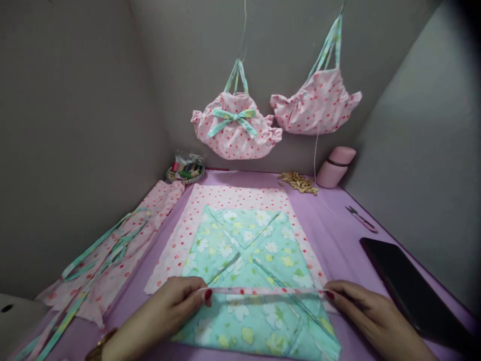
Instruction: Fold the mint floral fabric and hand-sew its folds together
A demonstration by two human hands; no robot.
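Observation:
A narrow pink dotted fabric strip [259, 291] stretches straight across, level, between my two hands. My left hand [184, 298] pinches its left end between thumb and fingers. At the other end my right hand [356, 303] is closed in a pinch. Below the strip lies mint-green floral fabric [244, 321] with diagonal crease or seam lines. Under it spreads a larger pink fabric sheet with red dots [240, 198]. Whether the strip is separate or a folded edge of a larger piece, I cannot tell.
Pink fabric with green ties [128, 250] lies left. A basket of sewing supplies [186, 170], peanuts [298, 183], a pink bottle [336, 168], thread snips [361, 219] and a black phone-like slab [409, 286] ring the purple cloth [330, 235]. Two pink pouches [236, 140] [319, 105] hang above.

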